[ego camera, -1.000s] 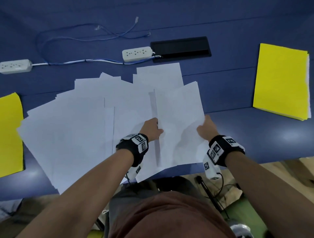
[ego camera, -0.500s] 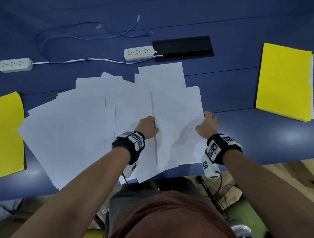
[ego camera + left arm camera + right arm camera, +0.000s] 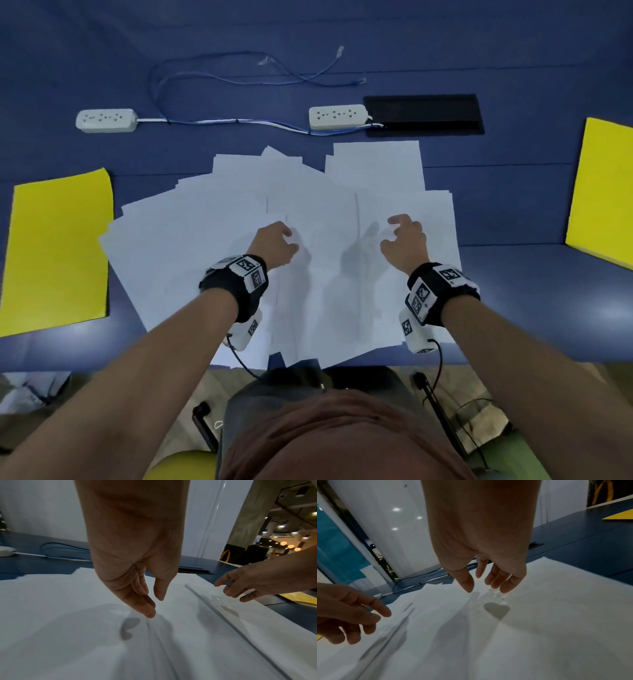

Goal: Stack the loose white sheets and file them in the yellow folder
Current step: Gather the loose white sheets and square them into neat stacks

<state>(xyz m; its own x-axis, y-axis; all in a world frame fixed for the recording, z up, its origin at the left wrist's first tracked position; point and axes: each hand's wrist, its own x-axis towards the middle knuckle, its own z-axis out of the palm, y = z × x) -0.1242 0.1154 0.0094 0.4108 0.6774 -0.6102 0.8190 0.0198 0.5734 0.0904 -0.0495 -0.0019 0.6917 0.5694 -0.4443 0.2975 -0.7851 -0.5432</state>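
Several loose white sheets point(image 3: 205, 246) lie fanned and overlapping on the middle of the blue table point(image 3: 513, 291). My left hand point(image 3: 289, 240) hovers just over them with its fingers loosely curled and pointing down; it holds nothing point(image 3: 155, 606). My right hand point(image 3: 394, 233) hangs a little above the right-hand sheets point(image 3: 556, 615), fingers relaxed and apart point(image 3: 486, 590), also empty. One yellow folder point(image 3: 603, 192) lies at the right edge, and another yellow folder point(image 3: 58, 250) lies at the left.
Two white power strips point(image 3: 106, 120) point(image 3: 337, 116) with blue cables point(image 3: 239, 75) and a black cable hatch point(image 3: 424, 114) lie beyond the sheets. The nearest sheets overhang the table's front edge by my body.
Both hands have let go of the right-hand sheet's side edges and lifted off the paper. That sheet now lies flat, pushed a little farther from me.
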